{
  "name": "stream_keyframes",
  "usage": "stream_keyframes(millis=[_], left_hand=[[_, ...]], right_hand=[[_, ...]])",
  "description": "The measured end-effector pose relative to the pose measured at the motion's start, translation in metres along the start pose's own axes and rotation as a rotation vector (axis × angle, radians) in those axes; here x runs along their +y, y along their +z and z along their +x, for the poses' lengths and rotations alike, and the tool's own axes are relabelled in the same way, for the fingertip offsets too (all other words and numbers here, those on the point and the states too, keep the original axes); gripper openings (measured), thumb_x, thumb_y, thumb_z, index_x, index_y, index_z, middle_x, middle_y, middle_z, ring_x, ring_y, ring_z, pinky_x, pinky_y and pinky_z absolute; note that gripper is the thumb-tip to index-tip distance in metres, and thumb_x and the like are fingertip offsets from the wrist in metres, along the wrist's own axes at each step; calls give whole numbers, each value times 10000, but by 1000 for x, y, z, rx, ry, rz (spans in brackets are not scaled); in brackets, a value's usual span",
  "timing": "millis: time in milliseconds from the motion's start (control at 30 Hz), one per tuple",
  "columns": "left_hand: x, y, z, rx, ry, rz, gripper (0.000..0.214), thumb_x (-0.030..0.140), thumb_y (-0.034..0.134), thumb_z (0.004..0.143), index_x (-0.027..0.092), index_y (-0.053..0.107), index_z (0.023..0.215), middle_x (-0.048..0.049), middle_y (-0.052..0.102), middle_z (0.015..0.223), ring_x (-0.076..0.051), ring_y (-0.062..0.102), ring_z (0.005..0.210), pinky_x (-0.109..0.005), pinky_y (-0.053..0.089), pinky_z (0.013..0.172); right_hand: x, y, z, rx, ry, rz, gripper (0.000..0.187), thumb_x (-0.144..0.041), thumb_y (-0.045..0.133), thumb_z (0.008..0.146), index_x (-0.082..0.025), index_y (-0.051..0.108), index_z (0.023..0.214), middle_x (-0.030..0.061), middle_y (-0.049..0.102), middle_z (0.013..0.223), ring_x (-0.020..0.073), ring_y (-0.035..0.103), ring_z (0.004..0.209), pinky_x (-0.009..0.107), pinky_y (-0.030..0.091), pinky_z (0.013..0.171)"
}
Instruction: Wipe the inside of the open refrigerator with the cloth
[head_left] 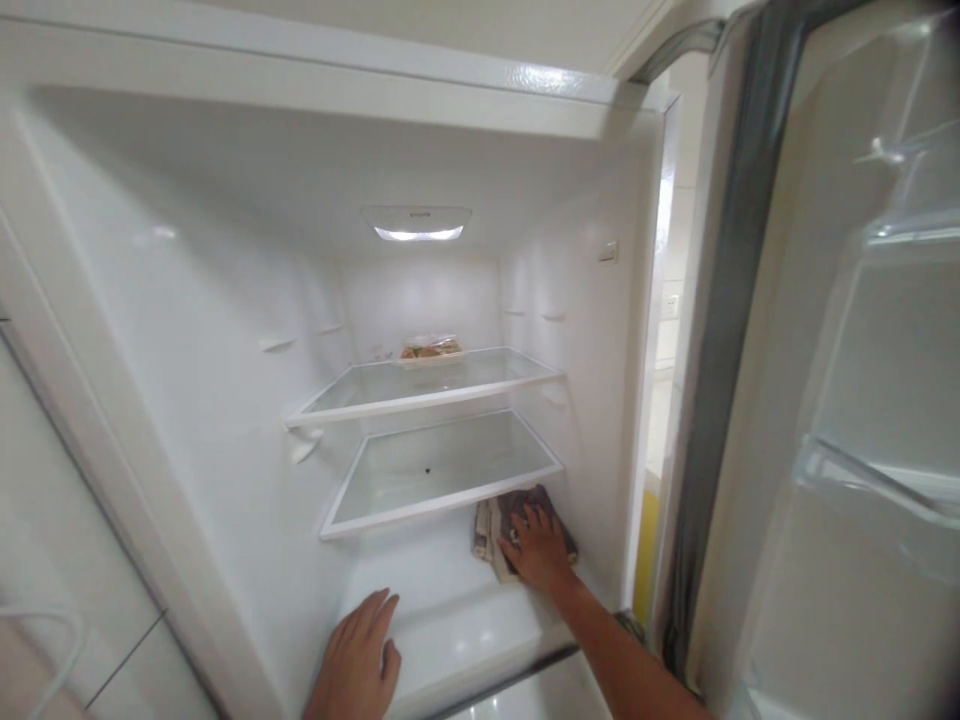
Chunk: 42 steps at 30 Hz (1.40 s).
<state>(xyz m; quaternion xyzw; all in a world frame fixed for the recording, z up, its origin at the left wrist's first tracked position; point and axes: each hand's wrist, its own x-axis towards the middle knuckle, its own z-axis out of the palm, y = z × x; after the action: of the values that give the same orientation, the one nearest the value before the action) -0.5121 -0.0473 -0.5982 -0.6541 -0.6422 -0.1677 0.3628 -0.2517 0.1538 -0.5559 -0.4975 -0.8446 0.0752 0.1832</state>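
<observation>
My right hand [538,547] has hold of a folded dark grey-brown and beige cloth [491,535] from above, with its fingers spread and slightly bent over it. The cloth lies on the white floor [420,590] of the refrigerator compartment, at the right beneath the lower glass shelf [457,465]. Part of it is hidden by my hand. At the lower left, my left hand [360,655] is open near the compartment's front edge, fingers forward and thumb apart, holding nothing. Whether it touches the floor there I cannot tell.
An upper glass shelf [427,385] carries a wrapped package of brownish food [431,348] at the back. A small dark spot shows at the lower shelf. The refrigerator door [862,400] stands open on the right, with clear bins. A light [418,232] glows at the top.
</observation>
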Motion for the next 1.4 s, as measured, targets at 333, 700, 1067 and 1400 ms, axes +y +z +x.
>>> stream_keyframes(millis=[333,700,1067,1400], left_hand=[[5,-10,5,15,-109,-194,376,325,531,891,233,660,1233,-78,745,1221,-246,709,1101,-407,612,936],[27,-52,-3,150,-454,-416,402,371,434,955,221,645,1263,-108,682,1331,-264,649,1231,-464,571,1034],[36,-31,-23,-8,-391,-275,420,387,445,961,187,643,1272,-141,689,1317,-276,650,1227,-470,570,1032],[64,-36,8,-373,-441,-41,401,264,428,942,218,673,1256,-126,680,1344,-297,600,1284,-551,456,1075]], right_hand=[[-46,-12,-72,-123,-50,27,632,-586,351,949,-242,537,1446,143,444,1572,416,351,1462,639,209,1183],[-193,15,-87,-354,-544,111,749,-454,505,901,-191,299,1571,178,273,1647,365,220,1532,690,98,1218],[-75,1,-58,-182,-284,139,692,-649,387,924,-225,509,1458,153,424,1583,367,344,1469,591,150,1224],[16,-9,-58,-50,6,-47,575,-465,402,955,-257,495,1483,103,332,1640,359,356,1468,562,200,1202]])
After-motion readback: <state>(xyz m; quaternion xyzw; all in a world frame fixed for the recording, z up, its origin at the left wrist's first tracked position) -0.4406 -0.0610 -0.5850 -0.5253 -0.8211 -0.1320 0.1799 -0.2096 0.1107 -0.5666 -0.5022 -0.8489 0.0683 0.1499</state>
